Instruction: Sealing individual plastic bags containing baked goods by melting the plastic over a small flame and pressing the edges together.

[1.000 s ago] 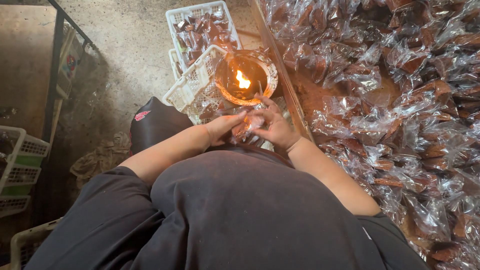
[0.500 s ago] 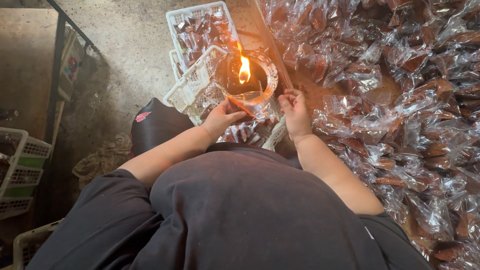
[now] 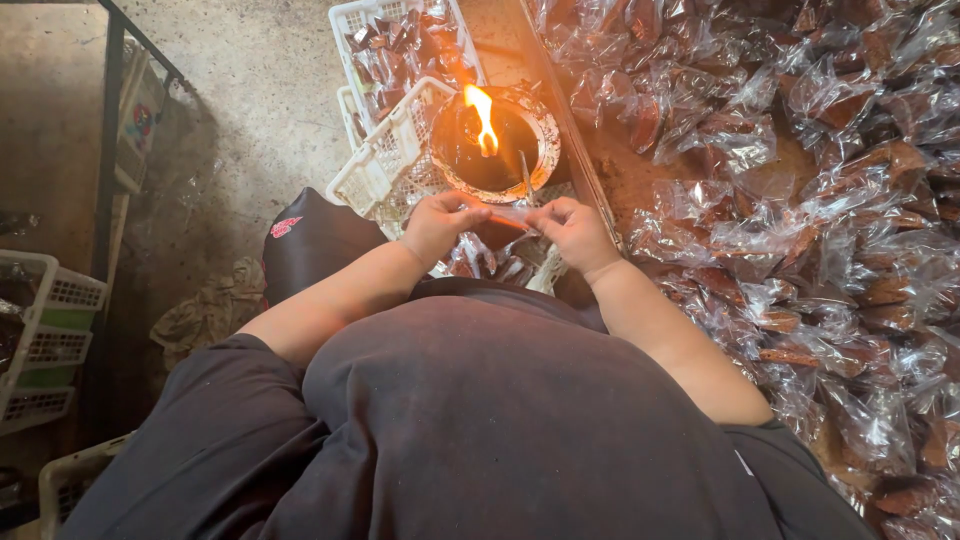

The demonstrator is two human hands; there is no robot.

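Clear plastic packet (image 3: 508, 218): small, thin film with a dark brown piece inside; held stretched between both hands, just below the flame. Judged very light, soft, crinkly and rather slippery; the film would likely melt or tear easily, so best pinched at its top edge, at the corners.
Left hand (image 3: 442, 222): fingers closed, pinching the packet's left end.
Right hand (image 3: 573, 230): fingers closed on the right end.
Flame (image 3: 483, 118): burning in a round foil-rimmed dish (image 3: 540, 150).
White baskets (image 3: 385, 160): behind the dish, holding packets.
Heap of filled packets (image 3: 800, 200): right side, spread wide.
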